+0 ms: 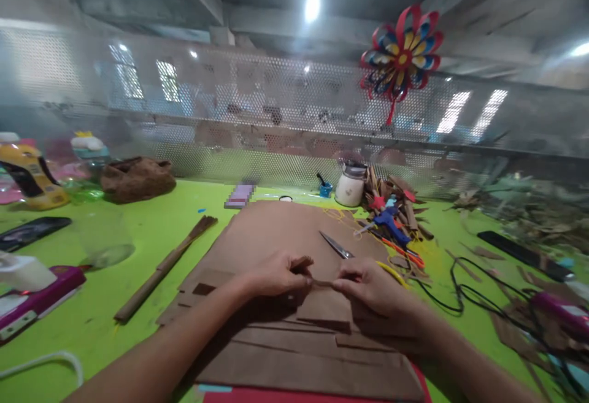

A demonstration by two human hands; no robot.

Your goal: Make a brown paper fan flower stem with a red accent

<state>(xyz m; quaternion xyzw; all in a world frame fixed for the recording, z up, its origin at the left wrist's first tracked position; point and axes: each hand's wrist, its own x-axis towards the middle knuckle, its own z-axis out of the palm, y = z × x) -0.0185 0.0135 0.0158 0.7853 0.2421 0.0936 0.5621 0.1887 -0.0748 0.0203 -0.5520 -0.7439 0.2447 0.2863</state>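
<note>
A narrow strip of brown paper (323, 283) stretches between my two hands, above a stack of brown paper sheets (276, 225). My left hand (281, 275) pinches one end, with a folded brown bit standing up between its fingers. At the strip's other end, the fingers of my right hand (365, 283) are closed on it. Scissors (337, 245) lie on the paper just beyond my right hand, blades pointing away to the left. Smaller cut brown pieces (324, 314) lie under and in front of my hands. To the left rests a rolled brown paper stick (161, 271) with a frayed tip.
On the green table (138, 231) a blue glue gun (391, 225), orange-handled tool (409, 253) and brown scraps lie at right. A black cable (460, 292) loops nearby. A white jar (350, 187) stands behind. A clear cup (108, 243) and purple device (46, 299) are left.
</note>
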